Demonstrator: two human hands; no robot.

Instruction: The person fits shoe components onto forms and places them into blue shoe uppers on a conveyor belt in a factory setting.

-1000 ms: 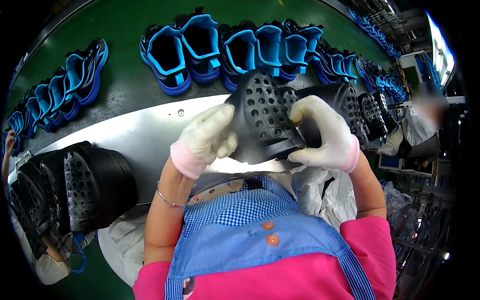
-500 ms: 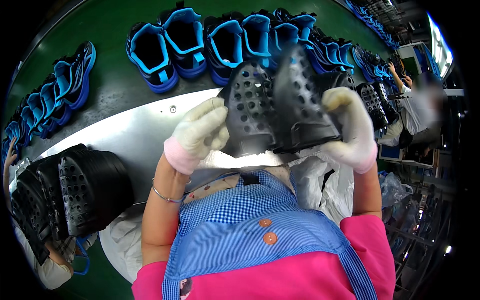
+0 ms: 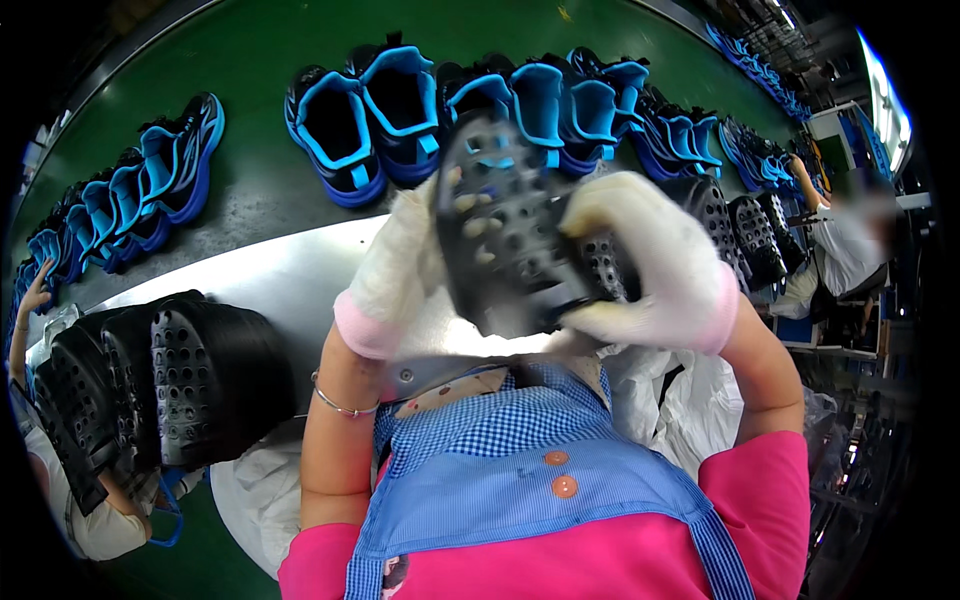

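Between my gloved hands is a black plastic shoe form (image 3: 490, 230), dotted with round holes and blurred by motion. My left hand (image 3: 395, 255) grips its left side from behind; pale glove fingers show through the holes. At its right side, my right hand (image 3: 650, 255) is bent round the edge, with the thumb low near the wide end. Whether a second form lies behind the first, I cannot tell. More black perforated forms (image 3: 708, 215) stand in a row just beyond my right hand. Black-and-blue shoes (image 3: 400, 110) line the green surface behind.
Another stack of black forms (image 3: 215, 385) stands at the left, on the silver metal plate (image 3: 270, 265). More shoes (image 3: 175, 160) run along the far left. White plastic bags (image 3: 690, 410) hang by my right side. Other people work at both sides, one in a white top (image 3: 840, 245) at right.
Two forms stood side by side between my hands; now they have come together and overlap, showing mostly one. My right hand has moved left, closer to my left hand. The view has shifted slightly.
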